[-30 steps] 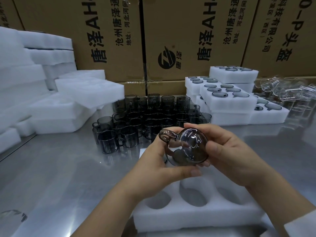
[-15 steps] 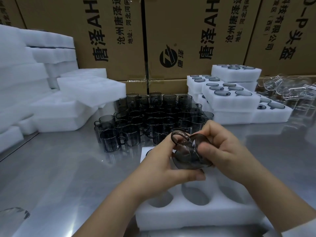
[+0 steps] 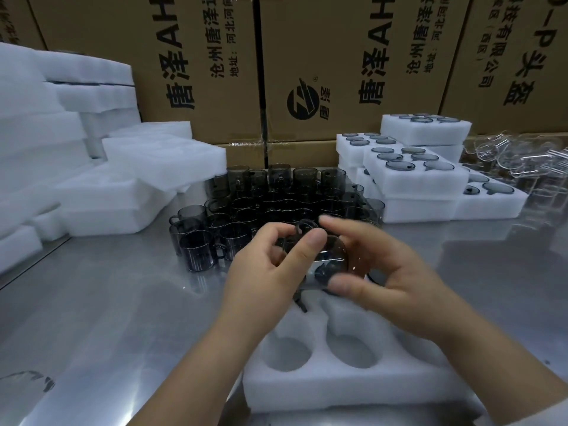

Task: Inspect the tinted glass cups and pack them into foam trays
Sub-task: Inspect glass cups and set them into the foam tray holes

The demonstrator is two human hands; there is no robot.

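The person holds one tinted glass cup (image 3: 333, 256) in the air between both hands, above the far end of an open foam tray (image 3: 338, 393) that lies on the steel table (image 3: 123, 318). The left hand (image 3: 267, 272) grips the cup with its thumb laid across the near side and its fingers curled behind, close to the looped handle (image 3: 302, 224), which points up and away. The right hand (image 3: 396, 272) grasps the opposite side, with the thumb low and the fingers reaching over the top (both hands are blurred, so the exact fingertip contact cannot be told). Two round pockets in the tray's near row show bare foam. Just beyond the hands, a crowded cluster of dark cups (image 3: 276, 198) stands upright on the table. To the right of the cluster are stacked filled trays (image 3: 415, 179) with cups seated in them, and beyond those a heap of clear glassware (image 3: 522, 158). Empty foam pieces (image 3: 92, 186) are piled at the left, and printed cardboard cartons (image 3: 338, 56) line the back.
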